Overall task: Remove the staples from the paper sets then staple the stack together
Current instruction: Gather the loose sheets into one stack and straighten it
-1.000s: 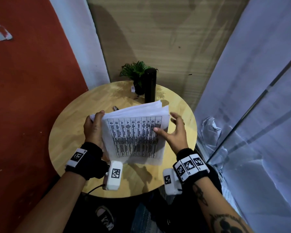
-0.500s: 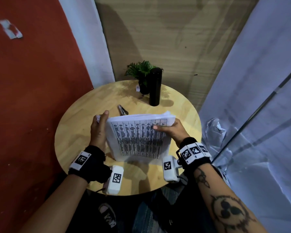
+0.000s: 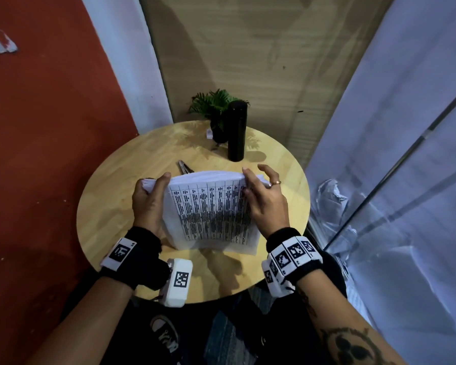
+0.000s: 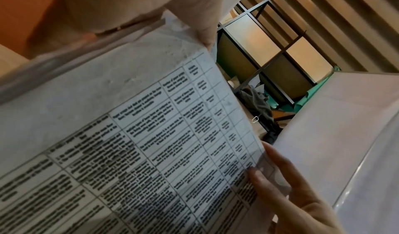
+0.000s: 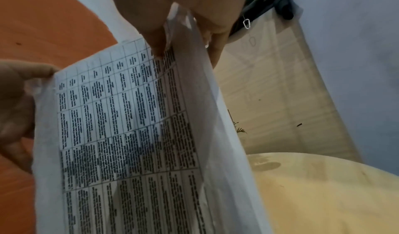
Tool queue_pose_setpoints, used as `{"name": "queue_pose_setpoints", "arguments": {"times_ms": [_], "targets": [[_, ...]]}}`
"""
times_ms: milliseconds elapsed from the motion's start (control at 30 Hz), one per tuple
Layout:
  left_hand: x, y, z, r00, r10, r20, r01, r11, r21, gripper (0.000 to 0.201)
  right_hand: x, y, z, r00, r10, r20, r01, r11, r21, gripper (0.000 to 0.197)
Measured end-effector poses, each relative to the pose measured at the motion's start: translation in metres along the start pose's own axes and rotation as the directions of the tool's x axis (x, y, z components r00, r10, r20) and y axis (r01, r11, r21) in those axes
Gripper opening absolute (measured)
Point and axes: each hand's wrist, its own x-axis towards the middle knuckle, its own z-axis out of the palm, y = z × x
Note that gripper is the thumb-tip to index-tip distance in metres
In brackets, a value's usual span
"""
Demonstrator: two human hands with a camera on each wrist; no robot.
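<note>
Standing paper stack (image 3: 211, 212) between left hand (image 3: 149, 204), right hand (image 3: 265, 204)

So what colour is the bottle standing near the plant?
Black, matte; the bottle shows best in the head view.

Both forearms are reaching forward, each wearing a black wrist strap. The left hand (image 3: 148, 204) is gripping the paper stack's (image 3: 211, 212) left edge, thumb on top. The right hand (image 3: 265, 200) is clasping the far right corner, fingers seemingly curling behind, a ring showing.
</note>
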Motion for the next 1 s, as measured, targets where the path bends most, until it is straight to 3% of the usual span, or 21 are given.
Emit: {"name": "queue_pose_setpoints", "arguments": {"times_ms": [167,267,333,400,433,533,600,733,800,867,933,1000], "targets": [[0.006,-0.001,-0.004,0.999,-0.039,-0.007,0.039,0.999,0.021,0.026,0.000,-0.001,-0.002,0.999,0.036,0.023,-0.037,0.998,0.056,0.041],[0.004,0.001,-0.002,0.999,-0.032,-0.018,0.032,0.999,0.002,0.026,-0.004,-0.005,0.001,0.989,0.145,-0.007,-0.140,0.964,0.224,0.053],[-0.001,0.004,-0.001,1.000,-0.026,-0.010,0.025,0.998,-0.065,0.032,-0.010,-0.010,0.005,0.937,0.349,0.030,-0.321,0.823,0.469,0.066],[-0.011,0.004,-0.002,0.999,0.030,0.027,-0.027,0.995,-0.099,0.033,-0.017,-0.014,0.014,0.829,0.543,0.136,-0.474,0.552,0.686,0.064],[-0.016,0.003,-0.004,0.995,0.076,0.062,-0.070,0.993,-0.095,0.035,-0.020,-0.016,0.018,0.790,0.594,0.155,-0.499,0.474,0.725,0.059],[-0.029,-0.001,-0.014,0.972,0.165,0.170,-0.149,0.984,-0.102,0.051,-0.022,-0.020,0.021,0.778,0.607,0.161,-0.516,0.472,0.714,0.050],[-0.029,-0.004,-0.019,0.965,0.182,0.190,-0.168,0.982,-0.085,0.064,-0.021,-0.019,0.018,0.784,0.598,0.166,-0.510,0.468,0.722,0.054],[-0.023,-0.006,-0.020,0.967,0.203,0.157,-0.181,0.973,-0.145,0.044,-0.020,-0.015,0.018,0.828,0.523,0.202,-0.506,0.542,0.671,0.072],[-0.025,-0.006,-0.017,0.969,0.203,0.144,-0.179,0.970,-0.161,0.041,-0.021,-0.015,0.017,0.797,0.560,0.224,-0.533,0.480,0.697,0.068],[-0.027,-0.006,-0.015,0.969,0.199,0.146,-0.172,0.969,-0.180,0.041,-0.022,-0.016,0.017,0.794,0.550,0.257,-0.538,0.442,0.718,0.073],[-0.027,-0.007,-0.015,0.973,0.184,0.140,-0.157,0.970,-0.186,0.045,-0.024,-0.014,0.019,0.800,0.536,0.269,-0.552,0.484,0.679,0.083],[-0.026,-0.006,-0.018,0.975,0.180,0.132,-0.157,0.973,-0.169,0.059,-0.025,-0.013,0.019,0.785,0.554,0.278,-0.562,0.446,0.697,0.084]]}}
